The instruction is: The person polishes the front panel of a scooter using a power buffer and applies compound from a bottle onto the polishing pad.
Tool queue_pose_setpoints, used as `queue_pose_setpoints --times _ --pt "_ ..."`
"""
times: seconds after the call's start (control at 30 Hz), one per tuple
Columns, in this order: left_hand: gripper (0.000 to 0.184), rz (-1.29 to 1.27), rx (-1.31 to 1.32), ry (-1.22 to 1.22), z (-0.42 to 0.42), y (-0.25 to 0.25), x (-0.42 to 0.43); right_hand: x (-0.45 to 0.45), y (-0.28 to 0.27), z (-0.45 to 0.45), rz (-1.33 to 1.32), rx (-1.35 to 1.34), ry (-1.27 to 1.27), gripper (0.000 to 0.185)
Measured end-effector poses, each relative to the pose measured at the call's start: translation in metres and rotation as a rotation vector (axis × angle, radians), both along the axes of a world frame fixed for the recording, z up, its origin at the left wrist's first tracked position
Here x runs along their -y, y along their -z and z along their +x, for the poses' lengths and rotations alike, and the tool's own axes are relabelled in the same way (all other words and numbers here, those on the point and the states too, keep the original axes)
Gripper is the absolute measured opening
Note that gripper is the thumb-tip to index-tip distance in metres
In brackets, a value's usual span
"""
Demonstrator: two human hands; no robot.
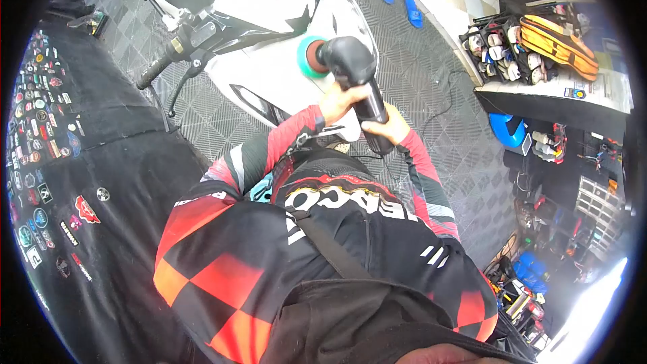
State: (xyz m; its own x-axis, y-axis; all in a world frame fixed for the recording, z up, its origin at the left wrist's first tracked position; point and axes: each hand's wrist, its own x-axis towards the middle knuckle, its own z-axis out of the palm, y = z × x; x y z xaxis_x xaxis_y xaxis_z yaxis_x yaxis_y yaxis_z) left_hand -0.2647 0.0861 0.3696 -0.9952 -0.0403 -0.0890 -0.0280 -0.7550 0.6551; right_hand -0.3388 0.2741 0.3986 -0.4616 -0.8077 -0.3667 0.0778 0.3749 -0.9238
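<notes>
Both hands grip a black polishing machine (352, 61) in front of my body. Its round pad (312, 56), green with a reddish-brown backing, lies against the white front panel of a motor scooter (263, 67). My left hand (342, 102) is wrapped round the machine's body just below its head. Lower down, my right hand (389, 127) is closed round the handle from the right side. The scooter's black handlebar grip (155, 71) and brake lever (176, 94) are to the left of the panel.
Black covering (128, 195) with many stickers runs along the left. Blue slippers (414, 12) lie on the grey tiled floor (465, 135), where a thin cable (448, 98) trails. A right-hand counter (539, 98) bears bottles (495, 50) and an orange-and-black bag (558, 44).
</notes>
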Motion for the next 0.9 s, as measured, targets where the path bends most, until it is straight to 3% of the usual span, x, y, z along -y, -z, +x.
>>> queue_pose_setpoints --times 0.17,0.23,0.33,0.43,0.6,0.73,0.9 --pt "0.041 -0.098 -0.086 0.062 0.011 0.014 -0.003 -0.002 -0.006 0.005 0.052 0.012 -0.014 0.07" --pt "0.045 -0.137 -0.001 0.146 -0.008 0.013 0.012 0.001 0.006 0.008 -0.023 0.022 0.079 0.065" --pt "0.044 -0.123 0.07 0.099 -0.024 -0.021 0.019 0.008 0.002 0.014 -0.024 0.347 0.216 0.045" --pt "0.044 -0.106 0.085 0.072 -0.008 -0.021 0.01 0.001 -0.008 0.023 -0.021 0.336 0.168 0.043" --pt "0.043 -0.043 0.131 0.172 0.035 -0.005 -0.01 -0.019 -0.004 0.056 0.033 0.362 0.143 0.05" --pt "0.039 -0.089 0.156 0.228 0.012 -0.009 0.004 -0.007 0.009 0.057 -0.033 0.263 0.196 0.053" --pt "0.049 -0.057 0.242 0.198 -0.01 -0.04 0.016 0.002 0.001 0.048 -0.052 0.431 0.284 0.058"
